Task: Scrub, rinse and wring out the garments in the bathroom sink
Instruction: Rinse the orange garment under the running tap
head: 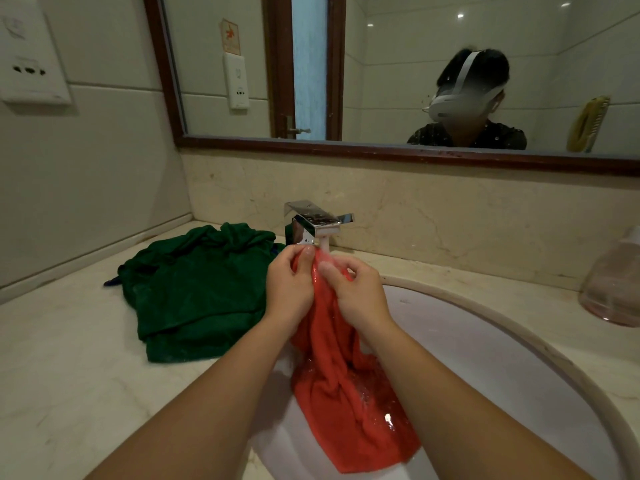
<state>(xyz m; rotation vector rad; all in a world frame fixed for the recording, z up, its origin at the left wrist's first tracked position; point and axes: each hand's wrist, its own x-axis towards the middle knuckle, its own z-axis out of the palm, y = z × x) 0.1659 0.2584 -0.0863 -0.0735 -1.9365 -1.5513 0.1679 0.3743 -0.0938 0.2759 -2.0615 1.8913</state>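
Head view: left hand [289, 285] and right hand [356, 292] were close together under the square chrome faucet [311, 223], each pinching the bunched top of the wet red cloth garment [346, 393]; thin stream of water [323, 249] fell onto the fabric between the thumbs; rest of the garment hung down into the white oval sink basin [485, 358]; crumpled dark green garment [201, 292] lay on the beige marble surface [69, 358], left of the basin; translucent pink bottle [613, 292] stood at far right.

Red garment [341, 386]; green garment [201, 289]; white sink [485, 341].
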